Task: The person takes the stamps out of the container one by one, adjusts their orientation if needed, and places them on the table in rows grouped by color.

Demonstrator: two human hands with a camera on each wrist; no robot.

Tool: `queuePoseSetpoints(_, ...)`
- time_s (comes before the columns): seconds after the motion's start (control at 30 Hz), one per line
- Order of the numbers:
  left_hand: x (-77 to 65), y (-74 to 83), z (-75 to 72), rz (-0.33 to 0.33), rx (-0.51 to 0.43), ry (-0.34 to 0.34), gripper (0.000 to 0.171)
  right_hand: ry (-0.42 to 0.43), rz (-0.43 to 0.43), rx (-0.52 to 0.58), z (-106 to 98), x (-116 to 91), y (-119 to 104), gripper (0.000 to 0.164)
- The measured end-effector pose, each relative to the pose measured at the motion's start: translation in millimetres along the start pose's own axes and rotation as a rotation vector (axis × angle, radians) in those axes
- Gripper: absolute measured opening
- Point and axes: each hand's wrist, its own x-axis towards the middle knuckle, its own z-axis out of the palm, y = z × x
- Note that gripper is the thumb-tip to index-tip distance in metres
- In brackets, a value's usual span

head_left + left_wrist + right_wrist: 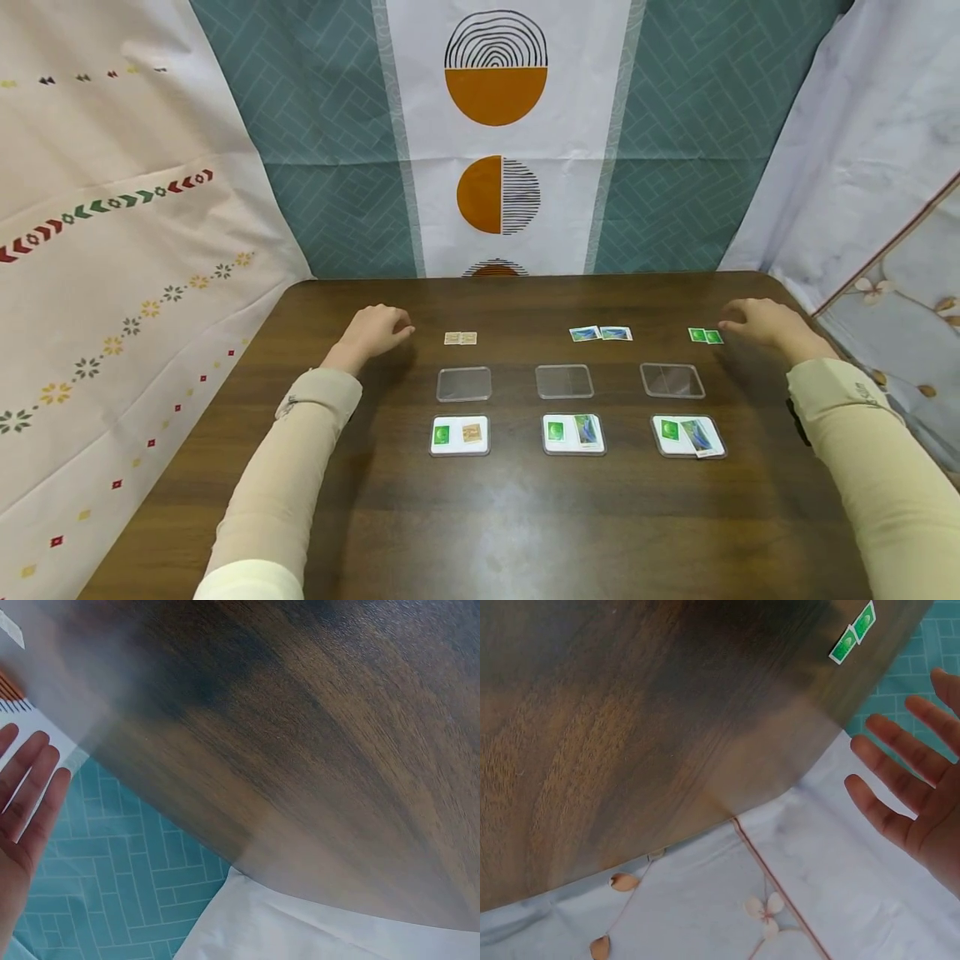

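Brown table (525,525), green stamps (442,435) in three white-lined cases (459,454)

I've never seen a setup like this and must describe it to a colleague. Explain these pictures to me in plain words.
There is no machine here: a person works with two bare hands. The wide picture comes from a camera on the head, looking forward and down at the left hand and right hand. The other two come from a camera on each wrist, showing that hand's fingers.

Three rows lie on the wooden table. Farthest away are pairs of what look like stamps: brown stamps, blue stamps and green stamps. Next come three clear covers, perhaps lids, then three white cases, each bearing two stamps. Neither hand holds anything; the right is close beside the green pair.
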Motion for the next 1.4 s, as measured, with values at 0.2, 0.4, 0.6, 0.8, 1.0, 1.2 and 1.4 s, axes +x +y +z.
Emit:
queuePoseSetpoints(0.2, -4.8, -2.5, 1.5, 0.031, -0.004, -0.002, 0.024, -0.001, -0.024, -0.001, 3, -3, -8, 0.038)
queuePoseSetpoints(0.4, -10.6, -3.9, 3.0, 0.051, -0.005, 0.007, 0.022, -0.007, -0.059, -0.024, 6, -5, -14, 0.042)
queuePoseSetpoints(0.6, -17.3, -3.2, 6.0, 0.065, -0.019, 0.01, 0.02, 0.003, -0.065, -0.033, 6, -8, -19, 0.042)
queuePoseSetpoints(0.8, -23.9, 0.5, 6.9, 0.089, -0.057, 0.012, 0.018, 0.013, -0.093, -0.024, 10, -11, -22, 0.042)
queuePoseSetpoints(1.0, -32.3, 1.2, 5.8, 0.095, -0.085, -0.005, 0.018, 0.065, -0.145, -0.009, 16, -15, -29, 0.04)
queuePoseSetpoints(1.2, -46.8, 2.1, 8.6, 0.111, -0.117, -0.04, 0.03, 0.094, -0.16, -0.011, 22, -23, -37, 0.044)
queuePoseSetpoints(1.4, -62.5, 7.7, 10.9, 0.119, -0.142, -0.02, 0.037, 0.149, -0.193, -0.012, 26, -33, -44, 0.044)
